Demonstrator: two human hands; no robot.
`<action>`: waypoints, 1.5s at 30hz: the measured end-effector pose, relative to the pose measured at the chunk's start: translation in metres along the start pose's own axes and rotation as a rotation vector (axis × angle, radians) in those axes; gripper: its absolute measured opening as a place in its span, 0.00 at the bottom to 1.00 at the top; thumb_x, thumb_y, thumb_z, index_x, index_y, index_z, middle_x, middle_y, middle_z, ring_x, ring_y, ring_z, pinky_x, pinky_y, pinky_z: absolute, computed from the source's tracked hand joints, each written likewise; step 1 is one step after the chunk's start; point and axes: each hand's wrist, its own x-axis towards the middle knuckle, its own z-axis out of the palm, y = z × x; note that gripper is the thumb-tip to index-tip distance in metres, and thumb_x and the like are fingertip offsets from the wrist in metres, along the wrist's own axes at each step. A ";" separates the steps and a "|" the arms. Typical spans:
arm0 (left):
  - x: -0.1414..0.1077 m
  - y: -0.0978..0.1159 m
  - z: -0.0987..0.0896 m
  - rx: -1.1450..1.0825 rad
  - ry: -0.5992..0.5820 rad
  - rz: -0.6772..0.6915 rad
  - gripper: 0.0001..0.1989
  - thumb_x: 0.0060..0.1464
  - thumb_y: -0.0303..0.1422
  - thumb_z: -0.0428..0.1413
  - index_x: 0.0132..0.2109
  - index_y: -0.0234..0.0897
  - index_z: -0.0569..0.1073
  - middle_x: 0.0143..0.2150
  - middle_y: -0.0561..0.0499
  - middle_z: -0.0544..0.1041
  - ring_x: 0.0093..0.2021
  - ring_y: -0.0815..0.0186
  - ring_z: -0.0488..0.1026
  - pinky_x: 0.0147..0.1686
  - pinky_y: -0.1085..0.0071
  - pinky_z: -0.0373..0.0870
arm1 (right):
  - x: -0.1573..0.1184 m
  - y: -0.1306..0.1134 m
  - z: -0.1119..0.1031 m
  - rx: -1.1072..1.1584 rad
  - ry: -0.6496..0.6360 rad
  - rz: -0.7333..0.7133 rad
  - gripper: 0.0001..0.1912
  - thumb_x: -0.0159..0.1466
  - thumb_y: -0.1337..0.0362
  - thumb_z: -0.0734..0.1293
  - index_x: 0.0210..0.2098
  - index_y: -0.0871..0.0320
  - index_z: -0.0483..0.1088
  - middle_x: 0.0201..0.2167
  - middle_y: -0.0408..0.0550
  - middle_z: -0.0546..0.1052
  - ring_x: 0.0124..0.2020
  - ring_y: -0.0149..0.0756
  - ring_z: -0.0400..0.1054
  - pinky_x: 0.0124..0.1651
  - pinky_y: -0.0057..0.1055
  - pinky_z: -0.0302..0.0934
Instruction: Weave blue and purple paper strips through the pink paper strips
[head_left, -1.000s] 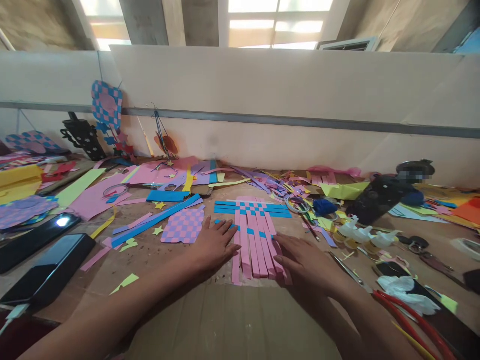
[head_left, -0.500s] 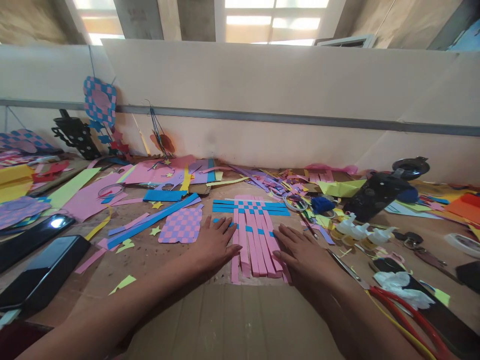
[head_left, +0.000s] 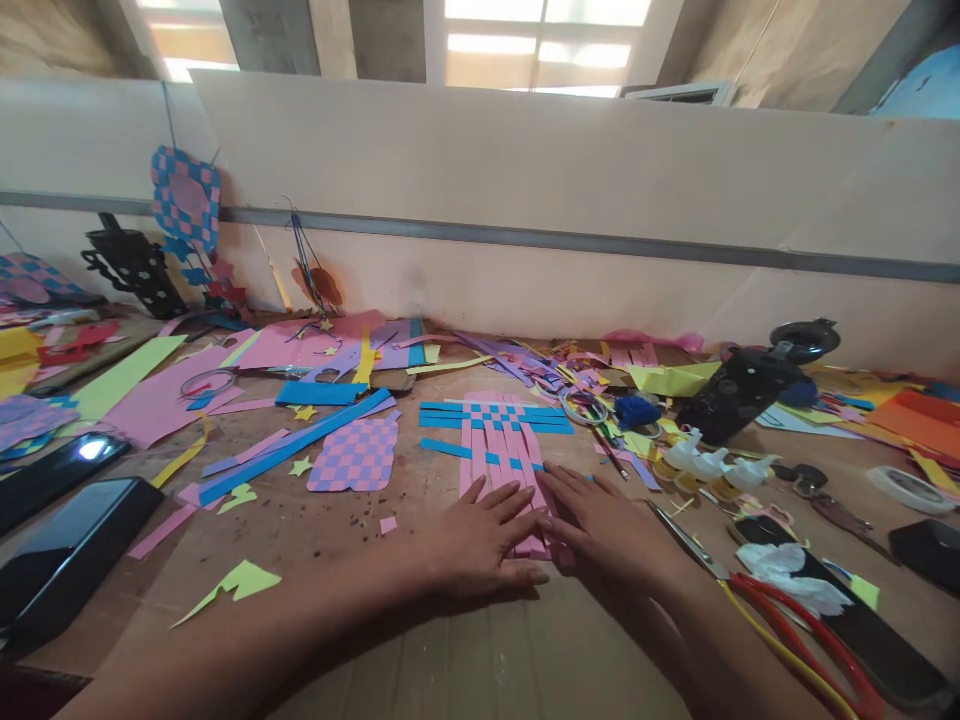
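Note:
Pink paper strips (head_left: pixel 480 450) run toward me at the middle of the table, with blue strips (head_left: pixel 442 414) woven across their upper part. One lower blue strip (head_left: pixel 442 447) crosses them at a slight slant. My left hand (head_left: pixel 487 530) lies flat over the near part of the pink strips, fingers spread. Beside it, my right hand (head_left: pixel 592 515) rests on their right side with fingers stretched out. The fingertips of both hands are close together. A finished pink-and-purple checkered piece (head_left: pixel 352 453) lies to the left.
Red-handled scissors (head_left: pixel 780 620), small glue bottles (head_left: pixel 712 465) and a black tumbler (head_left: pixel 731 395) stand or lie at the right. Two dark devices, one a phone (head_left: pixel 60 480), are at the left. Paper scraps (head_left: pixel 585 365) cover the back, before a white board (head_left: pixel 510 160).
My left hand has moved right and nearer to me, onto the pink strips. My right hand has shifted slightly. The left end of the lower blue strip now shows.

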 end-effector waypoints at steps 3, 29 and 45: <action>-0.001 -0.002 0.005 -0.027 0.027 0.020 0.42 0.69 0.63 0.39 0.80 0.46 0.49 0.81 0.41 0.43 0.81 0.50 0.38 0.77 0.39 0.35 | 0.003 -0.003 -0.004 0.004 -0.015 0.028 0.40 0.73 0.40 0.58 0.76 0.55 0.57 0.77 0.55 0.55 0.78 0.50 0.49 0.76 0.56 0.45; -0.001 -0.003 0.007 -0.055 0.174 0.117 0.38 0.68 0.61 0.48 0.74 0.45 0.64 0.79 0.47 0.57 0.81 0.50 0.38 0.78 0.43 0.34 | 0.021 -0.037 -0.012 0.066 -0.028 -0.120 0.34 0.76 0.48 0.56 0.76 0.56 0.59 0.78 0.53 0.55 0.78 0.49 0.48 0.77 0.51 0.44; 0.000 -0.006 0.014 -0.139 0.238 0.140 0.40 0.65 0.59 0.53 0.75 0.42 0.63 0.75 0.42 0.64 0.76 0.44 0.57 0.76 0.44 0.47 | 0.041 -0.064 -0.005 -0.049 0.027 -0.083 0.30 0.74 0.53 0.61 0.72 0.55 0.65 0.76 0.56 0.60 0.76 0.55 0.53 0.75 0.60 0.47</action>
